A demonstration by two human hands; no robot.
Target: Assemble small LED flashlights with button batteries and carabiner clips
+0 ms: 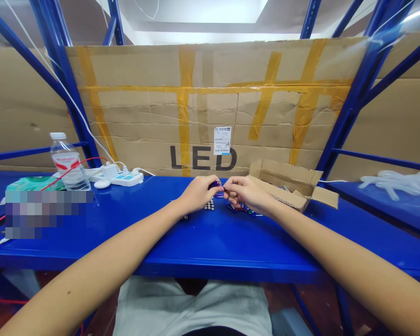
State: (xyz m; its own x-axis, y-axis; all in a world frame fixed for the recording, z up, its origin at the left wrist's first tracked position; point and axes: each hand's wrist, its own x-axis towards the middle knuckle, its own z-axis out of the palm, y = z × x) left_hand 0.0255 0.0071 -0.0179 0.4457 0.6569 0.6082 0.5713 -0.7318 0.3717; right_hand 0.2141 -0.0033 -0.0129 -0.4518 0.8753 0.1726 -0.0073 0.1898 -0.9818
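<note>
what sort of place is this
Likely a small workshop or storeroom: blue rack posts frame the blue work surface, with a big taped cardboard sheet marked LED behind it.

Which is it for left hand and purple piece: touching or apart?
Touching. The head view shows the purple piece gripped between the thumb and curled fingers of the left hand.
</note>
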